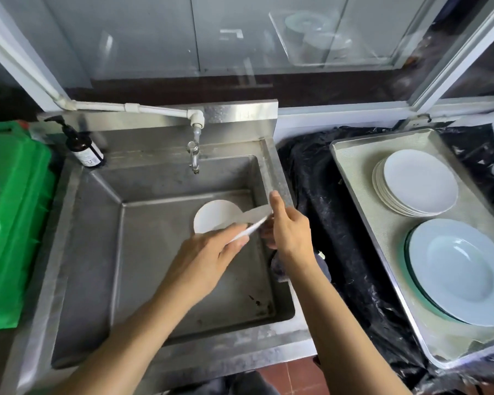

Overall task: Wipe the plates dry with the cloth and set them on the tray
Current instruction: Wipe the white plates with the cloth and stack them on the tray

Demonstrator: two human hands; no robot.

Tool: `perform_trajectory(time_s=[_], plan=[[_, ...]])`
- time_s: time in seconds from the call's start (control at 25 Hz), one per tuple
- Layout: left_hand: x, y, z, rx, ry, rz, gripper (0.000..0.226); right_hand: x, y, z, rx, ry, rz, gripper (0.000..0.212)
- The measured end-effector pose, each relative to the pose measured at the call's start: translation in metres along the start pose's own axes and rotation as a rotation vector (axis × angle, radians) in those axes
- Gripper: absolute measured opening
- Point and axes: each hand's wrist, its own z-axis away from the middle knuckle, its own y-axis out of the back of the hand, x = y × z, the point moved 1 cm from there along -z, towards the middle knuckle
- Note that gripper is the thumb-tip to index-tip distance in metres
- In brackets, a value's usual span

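Over the steel sink (97, 223), left hand (211, 252) pinches a blurred white plate (250, 230) by its rim; right hand (290, 232) grips its other side, near a plate (214, 218) in the basin

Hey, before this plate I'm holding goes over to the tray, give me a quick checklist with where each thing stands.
1. Grip: left hand and right hand both hold the edge-on small plate over the sink: ok.
2. Plate dry: cannot tell.
3. Cloth in hand: none clearly visible: cannot tell.
4. Landing spot: stack of small plates at the tray's far end looks level: ok.
5. Deep plates at the near end sit apart from that stack: ok.
6. Sink emptied: another plate lies inside: not ok.
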Motion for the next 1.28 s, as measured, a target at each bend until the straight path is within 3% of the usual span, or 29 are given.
perform_trajectory(time_s=[0.16,0.44,0.56,0.68,0.76,0.88,1.08,1.28], plan=[[-0.007,-0.005,0.018,-0.150,-0.122,-0.128,0.031,0.022,0.005,0.008,0.027,-0.167,0.028,0.023],[-0.034,0.005,0.015,-0.262,-0.100,-0.094,0.051,0.028,0.003,0.027,0.174,-0.161,-0.073,0.024],[-0.040,0.016,-0.006,0.001,-0.002,-0.090,0.048,0.022,0.019,0.028,0.223,-0.137,-0.142,0.030],[-0.040,0.025,-0.035,0.182,0.295,0.228,0.037,0.012,0.036,0.023,0.227,-0.066,-0.256,0.038],[-0.030,0.022,-0.054,0.152,0.407,0.435,0.026,0.005,0.050,0.018,0.230,-0.058,-0.289,0.031],[-0.004,0.009,-0.079,0.146,0.456,0.554,0.021,-0.003,0.078,0.006,0.244,-0.026,-0.302,0.024],[0.052,-0.044,-0.121,0.091,0.458,0.647,0.022,-0.011,0.152,-0.037,0.413,0.005,-0.300,0.012],[0.115,-0.121,-0.172,0.033,0.475,0.713,0.022,-0.004,0.246,-0.091,0.447,-0.022,-0.351,0.009]])
